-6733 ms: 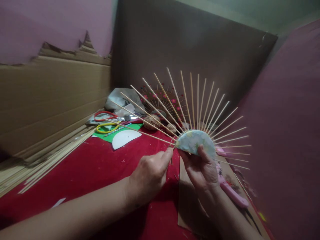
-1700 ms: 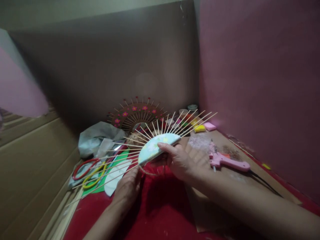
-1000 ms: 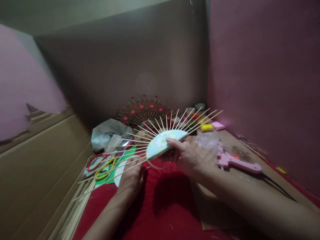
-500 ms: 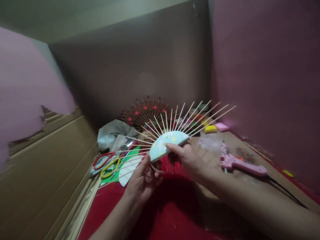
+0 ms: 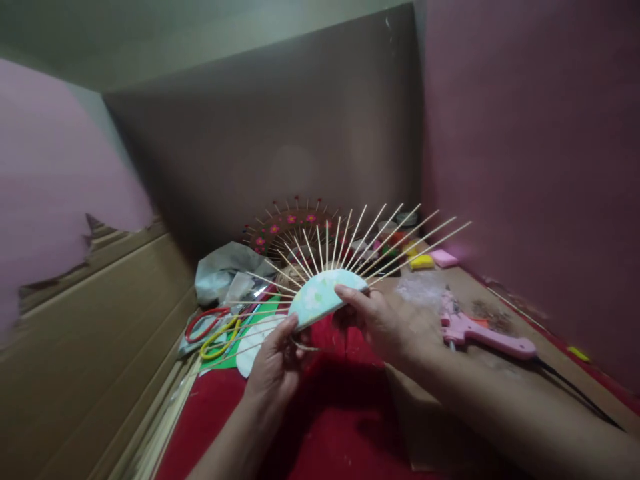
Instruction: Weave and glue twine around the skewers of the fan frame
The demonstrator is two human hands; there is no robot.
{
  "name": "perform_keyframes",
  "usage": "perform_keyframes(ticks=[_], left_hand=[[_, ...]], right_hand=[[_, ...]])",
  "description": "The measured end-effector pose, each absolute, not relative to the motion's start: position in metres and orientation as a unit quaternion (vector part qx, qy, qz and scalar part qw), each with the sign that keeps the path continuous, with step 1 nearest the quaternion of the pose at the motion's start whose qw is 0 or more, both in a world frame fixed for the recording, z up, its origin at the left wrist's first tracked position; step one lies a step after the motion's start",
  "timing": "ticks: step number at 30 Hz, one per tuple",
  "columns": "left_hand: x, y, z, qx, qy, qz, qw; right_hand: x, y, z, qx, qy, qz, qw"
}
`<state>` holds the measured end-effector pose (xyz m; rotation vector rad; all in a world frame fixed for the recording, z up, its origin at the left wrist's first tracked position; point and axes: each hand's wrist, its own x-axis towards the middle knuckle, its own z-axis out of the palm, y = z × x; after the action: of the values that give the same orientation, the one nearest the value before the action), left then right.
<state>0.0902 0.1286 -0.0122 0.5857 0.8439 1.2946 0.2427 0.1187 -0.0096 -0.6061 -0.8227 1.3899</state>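
Observation:
A light blue half-disc (image 5: pixel 320 293) with pale flower-like patches is held up in the middle, thin wooden sticks (image 5: pixel 327 247) fanning out from its curved edge. At its lower left end, my left hand (image 5: pixel 275 357) pinches it between thumb and fingers. A short piece of cord (image 5: pixel 306 347) shows by those fingers. My right hand (image 5: pixel 375 320) grips the right part of the straight edge, thumb on the face and fingers hidden behind. Below the left sticks lies a white rounded cutout (image 5: pixel 250 343) on a green sheet (image 5: pixel 225 360).
Red-handled scissors (image 5: pixel 195 327) and a yellow-handled pair (image 5: pixel 215 343) lie at left, near a grey bag (image 5: pixel 225 267). A pink glue gun (image 5: pixel 490 340) with a black cord rests on cardboard at right. Behind stands a flowered fan-shaped piece (image 5: pixel 285 227). Red cloth (image 5: pixel 340 427) covers the front.
Both hands have shifted the half-disc with its sticks slightly left and down, tilting it a little. The grips look the same.

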Motion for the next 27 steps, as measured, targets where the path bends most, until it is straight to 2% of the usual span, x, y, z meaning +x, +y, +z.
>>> perform_keyframes(ticks=[3,9,27], left_hand=[[0.089,0.129,-0.016,0.306,0.368,0.596,0.645],[0.088,0.128,-0.020,0.324,0.307,0.582,0.680],[0.098,0.122,-0.031,0.262,0.232,0.599,0.721]], right_hand=[[0.243,0.124,-0.010,-0.231,-0.286,0.656,0.659],[0.244,0.128,-0.015,-0.144,-0.226,0.706,0.656],[0.250,0.129,-0.021,-0.106,-0.199,0.743,0.630]])
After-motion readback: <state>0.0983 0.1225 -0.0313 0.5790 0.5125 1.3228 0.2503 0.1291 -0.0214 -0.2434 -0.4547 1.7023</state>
